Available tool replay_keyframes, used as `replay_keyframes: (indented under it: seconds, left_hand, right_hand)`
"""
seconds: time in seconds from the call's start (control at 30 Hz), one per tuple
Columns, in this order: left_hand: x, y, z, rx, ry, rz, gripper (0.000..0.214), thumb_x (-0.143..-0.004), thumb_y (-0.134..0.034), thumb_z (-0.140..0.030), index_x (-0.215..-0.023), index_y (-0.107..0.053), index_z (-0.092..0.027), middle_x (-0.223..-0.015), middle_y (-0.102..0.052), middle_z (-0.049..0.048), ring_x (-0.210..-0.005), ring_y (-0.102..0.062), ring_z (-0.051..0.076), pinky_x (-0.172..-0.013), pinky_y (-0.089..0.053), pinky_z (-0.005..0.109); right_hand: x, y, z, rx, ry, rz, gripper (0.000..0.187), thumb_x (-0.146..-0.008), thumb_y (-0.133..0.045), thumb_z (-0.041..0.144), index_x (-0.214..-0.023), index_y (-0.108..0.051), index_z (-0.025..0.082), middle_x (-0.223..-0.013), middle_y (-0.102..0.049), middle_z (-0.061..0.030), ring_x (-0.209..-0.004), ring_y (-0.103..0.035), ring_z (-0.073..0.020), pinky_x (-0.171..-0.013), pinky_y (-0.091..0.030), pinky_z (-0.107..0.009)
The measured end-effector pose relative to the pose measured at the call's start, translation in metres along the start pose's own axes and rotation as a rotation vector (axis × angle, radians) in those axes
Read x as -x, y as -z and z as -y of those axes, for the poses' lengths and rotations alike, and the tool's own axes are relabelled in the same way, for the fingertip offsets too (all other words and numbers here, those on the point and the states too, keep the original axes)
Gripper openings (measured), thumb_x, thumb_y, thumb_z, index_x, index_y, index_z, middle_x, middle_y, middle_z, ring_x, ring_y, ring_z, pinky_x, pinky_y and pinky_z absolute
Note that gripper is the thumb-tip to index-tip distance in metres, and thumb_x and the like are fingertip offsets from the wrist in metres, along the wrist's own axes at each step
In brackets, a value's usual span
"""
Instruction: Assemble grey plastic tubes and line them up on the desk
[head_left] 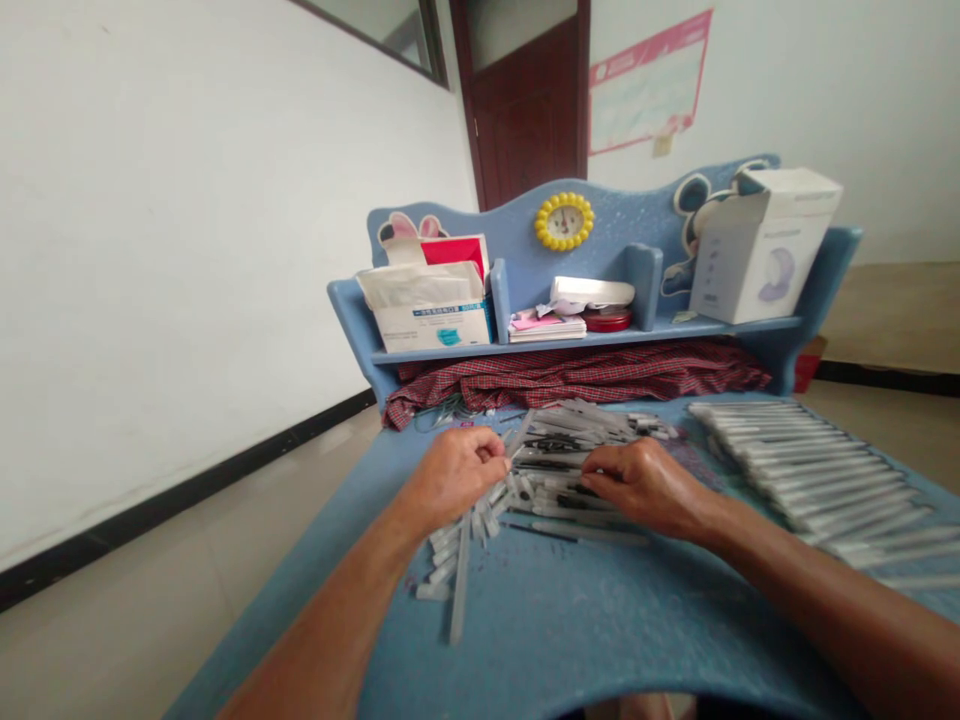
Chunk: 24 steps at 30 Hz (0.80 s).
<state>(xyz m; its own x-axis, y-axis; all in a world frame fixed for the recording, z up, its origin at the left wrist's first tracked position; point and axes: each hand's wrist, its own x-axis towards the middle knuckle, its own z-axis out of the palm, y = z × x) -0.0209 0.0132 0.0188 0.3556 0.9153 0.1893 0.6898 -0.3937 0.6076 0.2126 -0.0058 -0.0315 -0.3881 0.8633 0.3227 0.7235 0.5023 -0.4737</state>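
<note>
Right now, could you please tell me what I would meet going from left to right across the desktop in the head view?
Left hand, right hand, row of pen-like sticks. The loose pieces overlap both hands, so they are left out.

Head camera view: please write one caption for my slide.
Left hand and right hand among scattered pen parts on a blue desk, beside neatly rowed pens.

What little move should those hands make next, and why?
Perhaps the right hand should pick up a dark stick from the loose pile: it is right at that pile, where such sticks lie, while the left hand pinches a clear tube.
</note>
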Motion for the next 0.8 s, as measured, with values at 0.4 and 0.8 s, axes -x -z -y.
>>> replay_keyframes:
  seconds: [0.4,0.8]
  left_hand:
    - [0.0,0.001,-0.008,0.574,0.193,-0.077,0.016,-0.064,-0.063,-0.025,-0.074,-0.055,-0.014,-0.061,-0.062,-0.001,-0.042,-0.039,0.004,-0.042,-0.024,0.017]
    - [-0.001,-0.002,-0.011,0.532,0.177,-0.014,0.014,-0.06,-0.062,-0.021,-0.071,-0.064,-0.014,-0.057,-0.056,-0.0033,-0.049,-0.042,0.007,-0.046,-0.031,0.018]
  right_hand:
    - [-0.007,0.012,-0.019,0.376,-0.213,-0.119,0.025,-0.084,-0.043,0.028,-0.087,-0.067,0.023,-0.077,-0.07,-0.0034,-0.072,-0.064,-0.0178,-0.059,-0.035,-0.025]
    - [-0.011,0.015,-0.027,0.447,-0.3,-0.06,0.024,-0.083,-0.044,0.027,-0.092,-0.066,0.023,-0.084,-0.07,-0.0055,-0.079,-0.063,-0.0189,-0.062,-0.036,-0.025]
